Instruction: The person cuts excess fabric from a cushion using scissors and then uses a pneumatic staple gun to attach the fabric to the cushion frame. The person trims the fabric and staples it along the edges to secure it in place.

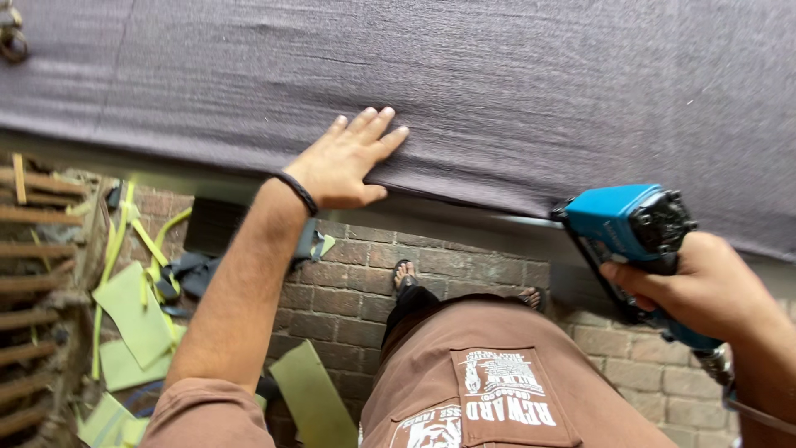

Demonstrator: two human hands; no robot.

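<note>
A wide sheet of grey-purple fabric (514, 83) is stretched over a frame across the top of the view. My left hand (347, 162) lies flat on its lower edge, fingers spread, pressing the cloth down; a black band circles that wrist. My right hand (705, 286) grips a blue and black pneumatic staple gun (634, 228) at the right, its head just below the fabric's edge and not touching the cloth. My brown shorts (489, 373) and sandalled feet show below.
A brick-paved floor (348, 290) lies underneath. Green foam offcuts (137, 319) and strips lie scattered at the left with dark fabric scraps (195, 270). A wooden slatted frame (37, 290) stands at the far left. A metal ring (12, 37) hangs at the top left corner.
</note>
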